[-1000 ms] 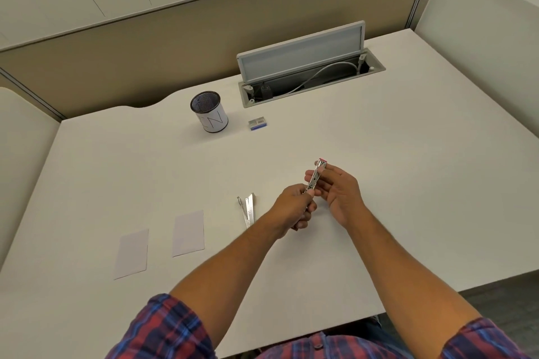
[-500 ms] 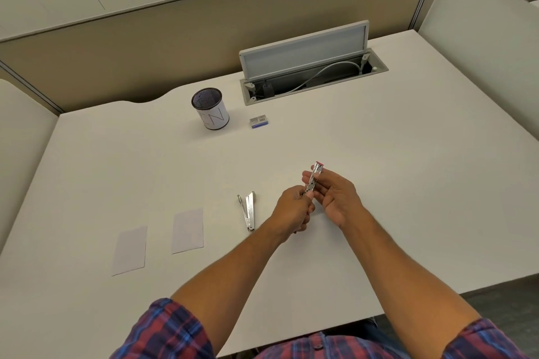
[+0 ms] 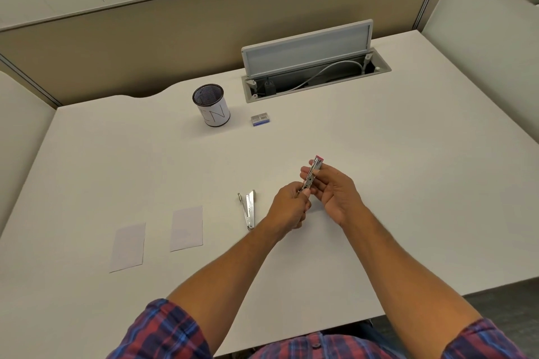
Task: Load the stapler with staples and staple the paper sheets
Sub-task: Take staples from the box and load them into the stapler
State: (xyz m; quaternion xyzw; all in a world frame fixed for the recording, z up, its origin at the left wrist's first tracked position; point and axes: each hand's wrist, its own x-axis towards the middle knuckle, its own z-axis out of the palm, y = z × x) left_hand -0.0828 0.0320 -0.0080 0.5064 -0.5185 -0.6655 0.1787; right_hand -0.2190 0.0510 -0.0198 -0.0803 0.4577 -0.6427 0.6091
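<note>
**Stapler part in both hands, above the desk's near middle**

Stapler [image 3: 312, 176]: a slim metal channel with a pink end cap, held off the desk [image 3: 408, 183], long axis tilted away and slightly right. Right hand [image 3: 335, 192] lies under and beside it, fingers curled round the upper half, cap poking out past the fingertips. Left hand [image 3: 288, 207] pinches the lower end between thumb and fingers. Whether a staple strip sits in the channel: cannot tell, too small.

Handling, as judged: light, rigid, smooth metal, so likely slippery under a loose pinch. Thin edges and a probable spring pusher inside; best gripped on the flat sides near mid-length, clear of the open track.

A second metal piece [image 3: 248, 210], opened in a narrow V, lies flat just left of the left hand, apart from it. Probably the stapler's other half.

Two paper sheets [image 3: 186, 227] lie side by side, not touching, toward the near left edge. Staple box [image 3: 260, 119] sits well toward the far edge, beside the mesh cup [image 3: 211, 106], in front of the open cable hatch [image 3: 315, 67].

Loading looks unfinished; sheets unstacked.
</note>
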